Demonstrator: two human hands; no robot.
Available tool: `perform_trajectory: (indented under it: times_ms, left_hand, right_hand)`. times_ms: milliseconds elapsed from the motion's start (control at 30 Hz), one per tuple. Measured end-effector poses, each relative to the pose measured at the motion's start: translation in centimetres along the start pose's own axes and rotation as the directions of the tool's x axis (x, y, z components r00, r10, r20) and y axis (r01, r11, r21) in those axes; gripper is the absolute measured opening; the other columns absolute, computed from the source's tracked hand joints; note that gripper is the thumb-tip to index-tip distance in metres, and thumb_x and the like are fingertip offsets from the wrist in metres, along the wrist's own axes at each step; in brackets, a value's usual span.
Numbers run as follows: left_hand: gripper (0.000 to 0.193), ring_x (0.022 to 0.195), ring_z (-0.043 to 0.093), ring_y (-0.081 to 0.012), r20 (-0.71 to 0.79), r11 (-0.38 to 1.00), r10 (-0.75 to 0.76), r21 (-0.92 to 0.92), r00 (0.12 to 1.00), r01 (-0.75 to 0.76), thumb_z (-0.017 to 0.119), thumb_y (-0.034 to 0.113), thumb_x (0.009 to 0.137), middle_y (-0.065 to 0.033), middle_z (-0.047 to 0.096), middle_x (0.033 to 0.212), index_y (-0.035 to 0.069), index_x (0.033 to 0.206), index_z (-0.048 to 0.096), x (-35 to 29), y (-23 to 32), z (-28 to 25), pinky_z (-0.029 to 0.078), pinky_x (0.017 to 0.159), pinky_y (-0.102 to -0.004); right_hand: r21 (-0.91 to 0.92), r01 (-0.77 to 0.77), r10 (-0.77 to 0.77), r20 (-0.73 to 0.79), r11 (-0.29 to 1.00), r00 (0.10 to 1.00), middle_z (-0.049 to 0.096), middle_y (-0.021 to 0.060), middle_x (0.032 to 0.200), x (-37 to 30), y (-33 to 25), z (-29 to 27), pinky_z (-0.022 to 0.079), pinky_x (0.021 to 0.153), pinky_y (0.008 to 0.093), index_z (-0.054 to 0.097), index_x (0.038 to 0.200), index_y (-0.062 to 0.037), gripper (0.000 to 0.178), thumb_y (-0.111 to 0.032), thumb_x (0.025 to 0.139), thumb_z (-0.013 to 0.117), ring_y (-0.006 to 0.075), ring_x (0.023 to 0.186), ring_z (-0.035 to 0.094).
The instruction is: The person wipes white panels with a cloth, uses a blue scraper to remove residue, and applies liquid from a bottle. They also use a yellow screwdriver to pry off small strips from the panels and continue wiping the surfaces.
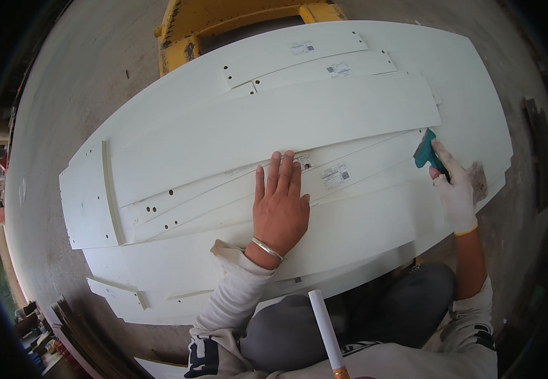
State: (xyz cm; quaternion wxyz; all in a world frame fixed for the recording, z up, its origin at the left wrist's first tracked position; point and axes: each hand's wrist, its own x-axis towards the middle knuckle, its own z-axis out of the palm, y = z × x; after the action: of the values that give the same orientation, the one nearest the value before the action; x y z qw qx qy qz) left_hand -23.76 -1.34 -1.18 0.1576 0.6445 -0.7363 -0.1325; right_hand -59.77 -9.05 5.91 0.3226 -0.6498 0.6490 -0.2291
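Note:
My bare left hand (280, 208) lies flat with its fingers stretched out on the white boards, its fingertips at the lower edge of a long white board (337, 112). A silver bangle circles that wrist. In my right hand (458, 197), which wears a white glove with a yellow cuff, is a small teal scraper (427, 151) with a wide head. The scraper's head is close to the right end of a narrow white board (375, 153) with drilled holes and printed labels. Whether its edge touches the board I cannot tell.
More white boards lie stacked here, including an upper labelled one (299, 58) and a short panel at the left (89, 196). Beyond the pile is a yellow metal frame (236, 19). My grey-trousered knees press close to its near edge. A cigarette (325, 328) juts up at the bottom.

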Motion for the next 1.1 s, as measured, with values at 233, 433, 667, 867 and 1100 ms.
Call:
perform_trajectory:
  times_ms: [233, 433, 667, 867, 1100]
  left_hand:
    - [0.064, 0.153, 0.033, -0.0381, -0.136, 0.994, 0.005, -0.109, 0.991, -0.02, 0.069, 0.005, 0.083, -0.0173, 0.043, 0.16, -0.001, 0.144, 0.053, -1.4, -0.3, 0.1, 0.025, 0.124, -0.0559]
    - [0.073, 0.157, 0.025, -0.0376, -0.15, 0.993, -0.112, 0.017, 0.982, 0.116, 0.068, 0.006, 0.084, -0.0171, 0.037, 0.165, 0.001, 0.153, 0.044, -1.2, -0.6, 0.2, 0.016, 0.127, -0.0582]
    - [0.065, 0.159, 0.023, -0.0344, -0.295, 0.8, -0.504, 0.193, 0.812, 0.567, 0.059, 0.014, 0.095, -0.0158, 0.033, 0.168, 0.002, 0.157, 0.041, -3.8, -9.0, -1.9, 0.012, 0.127, -0.0575]
    - [0.063, 0.157, 0.028, -0.0335, -0.265, 0.843, -0.493, 0.091, 0.829, 0.53, 0.056, 0.003, 0.093, -0.0146, 0.037, 0.166, 0.004, 0.155, 0.045, -6.2, -11.5, -3.4, 0.015, 0.127, -0.056]
    - [0.05, 0.151, 0.041, -0.0357, -0.278, 0.857, -0.503, -0.283, 0.818, 0.431, 0.052, -0.001, 0.098, -0.0156, 0.051, 0.157, 0.001, 0.147, 0.055, -6.9, -12.7, -5.3, 0.025, 0.124, -0.0546]
  right_hand:
    - [-0.585, 0.078, -0.016, 0.109, 0.807, 0.994, 0.066, 0.0116, 0.105, 6.4, 2.0, -3.6, 0.054, 0.081, 0.0373, 0.062, 0.143, -0.024, 0.06, 0.006, 0.091, 0.059, 0.0254, 0.086, 0.066]
    - [-0.518, 0.255, -0.153, 0.231, 0.816, 0.961, 0.066, 0.0102, 0.098, 10.4, 5.2, -6.4, 0.053, 0.077, 0.0384, 0.067, 0.138, -0.0233, 0.057, 0.006, 0.089, 0.062, 0.0271, 0.079, 0.063]
    - [-0.535, 0.62, -0.333, 0.539, 0.574, 0.773, 0.063, 0.0075, 0.09, 11.7, 0.9, -3.0, 0.053, 0.075, 0.0385, 0.069, 0.135, -0.0253, 0.055, 0.003, 0.088, 0.063, 0.0253, 0.081, 0.062]
    - [-0.509, 0.807, -0.376, 0.715, 0.299, 0.59, 0.065, 0.0034, 0.098, 9.8, -9.2, 9.0, 0.055, 0.083, 0.0382, 0.06, 0.145, -0.028, 0.051, -0.013, 0.096, 0.059, 0.0225, 0.095, 0.067]
    - [-0.401, 0.867, -0.272, 0.835, 0.295, 0.478, 0.069, 0.0057, 0.111, 6.4, -23.1, 22.0, 0.059, 0.08, 0.0385, 0.061, 0.143, -0.0244, 0.045, -0.019, 0.097, 0.062, 0.0238, 0.101, 0.071]
